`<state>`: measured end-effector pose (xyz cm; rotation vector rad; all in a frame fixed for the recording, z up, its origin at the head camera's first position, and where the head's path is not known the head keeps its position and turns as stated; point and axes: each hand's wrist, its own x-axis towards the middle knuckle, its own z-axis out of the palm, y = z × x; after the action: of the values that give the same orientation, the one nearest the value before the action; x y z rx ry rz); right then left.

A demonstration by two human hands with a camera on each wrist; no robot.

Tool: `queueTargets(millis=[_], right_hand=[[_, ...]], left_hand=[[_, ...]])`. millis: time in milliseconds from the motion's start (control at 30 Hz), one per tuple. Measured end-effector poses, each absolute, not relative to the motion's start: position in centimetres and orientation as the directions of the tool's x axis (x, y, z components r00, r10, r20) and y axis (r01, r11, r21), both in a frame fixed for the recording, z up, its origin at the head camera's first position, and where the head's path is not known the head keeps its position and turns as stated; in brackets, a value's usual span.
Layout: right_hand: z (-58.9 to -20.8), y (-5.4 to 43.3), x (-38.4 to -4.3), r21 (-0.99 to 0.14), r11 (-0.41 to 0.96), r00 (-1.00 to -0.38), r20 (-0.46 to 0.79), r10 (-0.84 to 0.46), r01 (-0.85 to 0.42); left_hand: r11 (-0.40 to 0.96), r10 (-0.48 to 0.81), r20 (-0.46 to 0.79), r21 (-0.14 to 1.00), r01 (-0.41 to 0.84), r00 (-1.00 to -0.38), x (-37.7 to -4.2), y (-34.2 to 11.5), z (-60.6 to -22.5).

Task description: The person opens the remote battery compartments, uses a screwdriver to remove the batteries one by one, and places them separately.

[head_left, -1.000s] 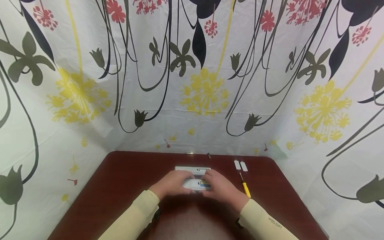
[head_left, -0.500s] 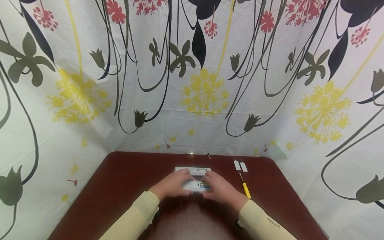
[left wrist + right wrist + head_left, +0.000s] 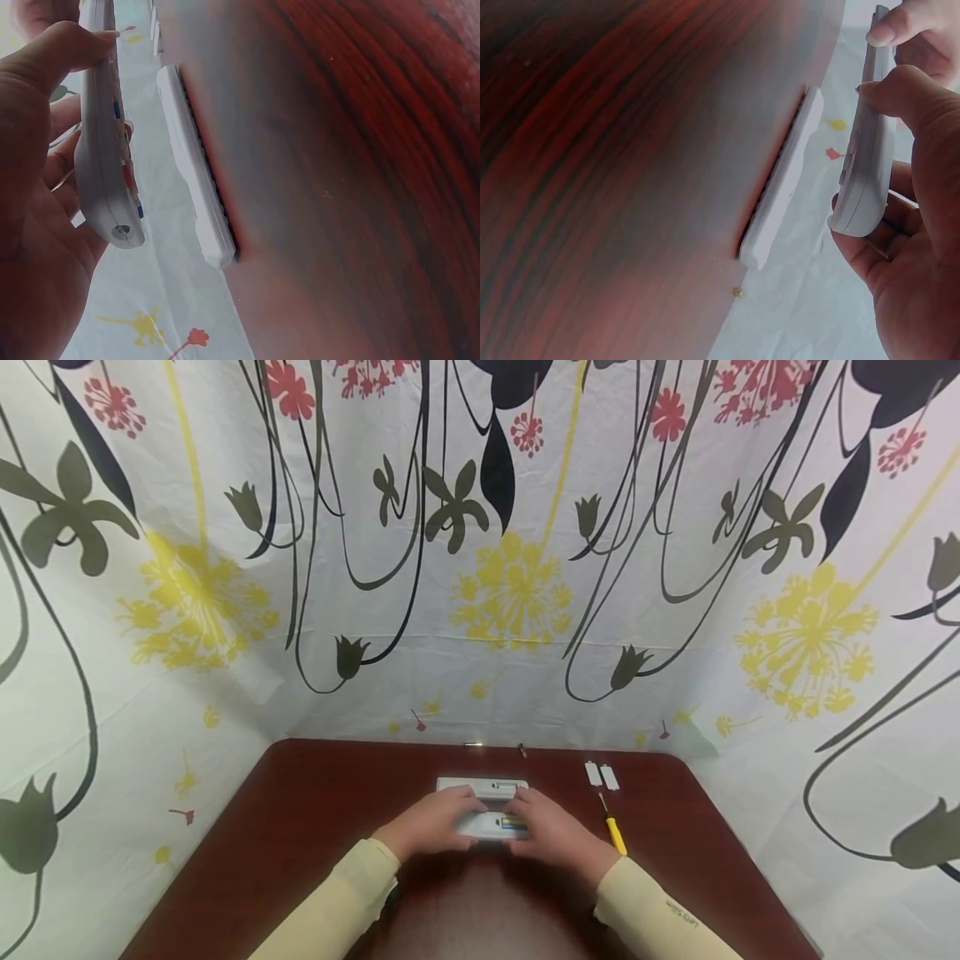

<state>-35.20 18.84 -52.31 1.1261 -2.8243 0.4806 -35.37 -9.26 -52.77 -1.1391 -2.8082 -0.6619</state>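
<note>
A white remote control [image 3: 483, 825] is held level above the table, its buttoned face down and its back with a battery compartment up. My left hand [image 3: 431, 821] grips its left end, thumb on the near side and fingers on the far side. At the other end, my right hand [image 3: 555, 831] grips it the same way, beside a blue and yellow patch in the compartment. Both wrist views show the held remote [image 3: 101, 150] clear of the tabletop. Just beyond it, a second white remote [image 3: 468, 786] lies face down on the table, its compartment uncovered.
Two small white covers [image 3: 593, 773] lie side by side at the back right. A yellow-handled screwdriver [image 3: 616, 835] rests nearer, right of my right hand. Two tiny objects, one a shiny metallic piece [image 3: 473, 744], sit along the back edge of the dark red table [image 3: 337, 785]. Patterned cloth [image 3: 405, 693] surrounds it.
The held remote has dipped very slightly, and the fingers of my left hand have shifted a little on it. Everything lying on the table has stayed in place.
</note>
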Motion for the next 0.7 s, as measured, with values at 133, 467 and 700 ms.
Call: queueTargets(millis=[133, 467, 700], right_hand=[[-52.7, 18.9, -35.5, -0.269, 0.689, -0.736, 0.161, -0.657, -0.673], [-53.8, 18.7, -36.0, -0.284, 0.727, -0.772, 0.094, -0.628, -0.626], [-54.1, 18.6, -36.5, -0.283, 0.738, -0.782, 0.074, -0.619, -0.612]], left_hand=[[0.651, 0.659, 0.182, 0.349, 0.674, -0.73, -35.5, -9.1, -53.1], [0.688, 0.663, 0.129, 0.281, 0.669, -0.737, -35.7, -8.8, -53.9], [0.693, 0.663, 0.122, 0.272, 0.667, -0.739, -35.8, -8.7, -53.7]])
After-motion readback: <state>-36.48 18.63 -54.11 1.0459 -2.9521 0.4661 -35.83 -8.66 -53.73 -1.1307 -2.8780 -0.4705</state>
